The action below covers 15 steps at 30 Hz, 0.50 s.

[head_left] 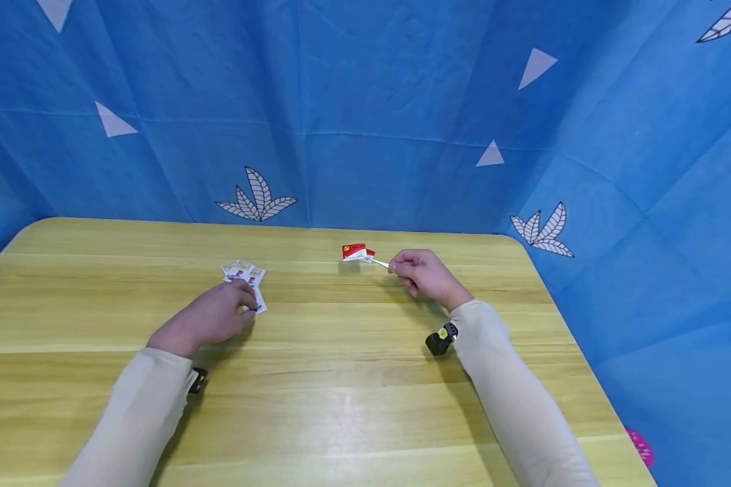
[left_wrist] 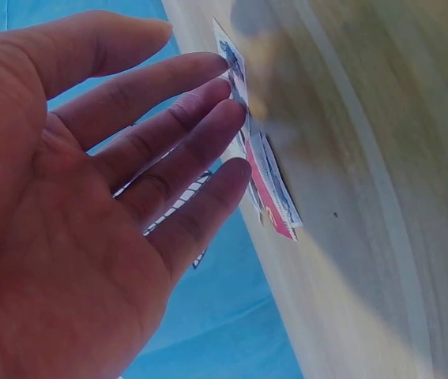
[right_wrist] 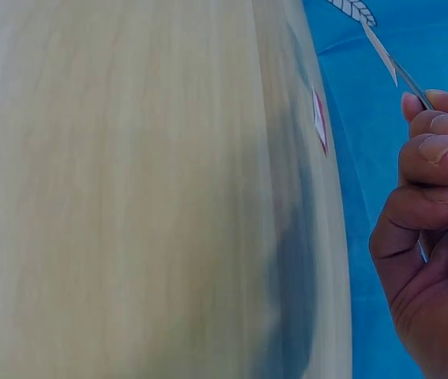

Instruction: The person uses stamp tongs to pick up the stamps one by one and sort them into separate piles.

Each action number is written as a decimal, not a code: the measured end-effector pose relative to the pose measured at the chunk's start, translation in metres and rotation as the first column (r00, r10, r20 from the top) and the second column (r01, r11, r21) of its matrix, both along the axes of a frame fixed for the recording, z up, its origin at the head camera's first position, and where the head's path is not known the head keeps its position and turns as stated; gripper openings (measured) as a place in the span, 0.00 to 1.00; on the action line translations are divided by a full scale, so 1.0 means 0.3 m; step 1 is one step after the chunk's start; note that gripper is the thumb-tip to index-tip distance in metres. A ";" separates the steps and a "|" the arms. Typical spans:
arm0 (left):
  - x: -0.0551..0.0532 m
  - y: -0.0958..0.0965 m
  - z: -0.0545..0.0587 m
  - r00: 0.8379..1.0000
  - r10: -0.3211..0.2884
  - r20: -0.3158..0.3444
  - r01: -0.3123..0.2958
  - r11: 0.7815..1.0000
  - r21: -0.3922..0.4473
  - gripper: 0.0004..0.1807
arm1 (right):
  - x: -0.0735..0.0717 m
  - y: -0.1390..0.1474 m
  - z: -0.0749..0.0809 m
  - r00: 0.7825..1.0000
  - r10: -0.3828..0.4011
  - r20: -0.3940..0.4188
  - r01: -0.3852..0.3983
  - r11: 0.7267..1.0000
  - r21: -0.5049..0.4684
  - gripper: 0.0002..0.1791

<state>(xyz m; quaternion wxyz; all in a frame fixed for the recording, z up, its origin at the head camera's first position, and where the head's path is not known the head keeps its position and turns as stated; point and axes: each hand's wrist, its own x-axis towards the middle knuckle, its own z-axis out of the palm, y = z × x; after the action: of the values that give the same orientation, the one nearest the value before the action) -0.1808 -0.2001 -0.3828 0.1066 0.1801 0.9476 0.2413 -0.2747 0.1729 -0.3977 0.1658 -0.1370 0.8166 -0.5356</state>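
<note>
In the head view my right hand (head_left: 425,276) pinches a pair of thin metal tweezers (head_left: 379,262), pointing left. At their tips is a stamp (right_wrist: 380,54), seen nearly edge-on and raised in the right wrist view. Red-and-white stamp paper (head_left: 353,251) with a yellow emblem shows by the tips in the head view. Another stamp with a red edge (right_wrist: 320,122) lies on the table below. My left hand (head_left: 216,316) reaches over a small group of overlapping stamps (head_left: 244,270), its fingers extended and fingertips right at them. One stamp there is red (left_wrist: 269,193), the others mostly white.
The wooden table (head_left: 341,379) has rounded far corners. A blue patterned cloth (head_left: 365,101) hangs along its far edge and right side. Black wrist cameras (head_left: 441,339) sit at both cuffs. A pink round shape (head_left: 639,446) shows beyond the right edge.
</note>
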 end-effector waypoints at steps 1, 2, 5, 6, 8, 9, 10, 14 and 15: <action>-0.001 -0.001 -0.001 1.000 0.001 0.001 -0.001 1.000 -0.001 0.10 | -0.002 0.003 -0.001 1.000 -0.004 0.002 0.004 1.000 0.000 0.13; -0.002 -0.001 0.000 1.000 0.002 0.005 -0.002 1.000 -0.001 0.10 | -0.004 0.007 -0.003 1.000 -0.008 0.004 0.008 1.000 0.001 0.13; -0.004 -0.001 0.001 1.000 0.008 0.013 -0.008 1.000 0.000 0.10 | -0.008 0.019 -0.006 1.000 -0.017 0.004 0.017 1.000 0.009 0.13; -0.004 -0.002 0.000 1.000 0.011 0.016 -0.012 1.000 0.001 0.10 | -0.009 0.022 -0.007 1.000 -0.023 0.004 0.023 1.000 0.010 0.13; -0.004 -0.002 0.001 1.000 0.013 0.019 -0.014 1.000 0.004 0.10 | -0.011 0.029 -0.009 1.000 -0.030 0.002 0.029 0.999 0.013 0.14; -0.004 -0.002 0.002 1.000 0.010 0.017 -0.010 1.000 0.006 0.09 | -0.011 0.031 -0.010 0.999 -0.032 0.002 0.032 0.999 0.014 0.14; -0.004 -0.002 0.001 1.000 0.011 0.018 -0.011 1.000 0.007 0.09 | -0.012 0.034 -0.011 0.999 -0.035 0.004 0.035 0.999 0.015 0.14; -0.003 0.000 0.004 1.000 0.014 0.023 -0.014 1.000 0.009 0.09 | -0.011 0.042 -0.013 0.999 -0.038 0.016 0.037 0.999 0.025 0.14; -0.002 0.000 0.005 1.000 0.015 0.025 -0.015 1.000 0.009 0.09 | -0.010 0.043 -0.013 0.999 -0.039 0.019 0.039 0.999 0.028 0.14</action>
<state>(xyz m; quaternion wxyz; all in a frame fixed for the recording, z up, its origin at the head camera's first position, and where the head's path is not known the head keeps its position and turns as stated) -0.1814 -0.2000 -0.3812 0.1157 0.1703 0.9465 0.2485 -0.2779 0.1859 -0.4017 0.1651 -0.1137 0.8248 -0.5286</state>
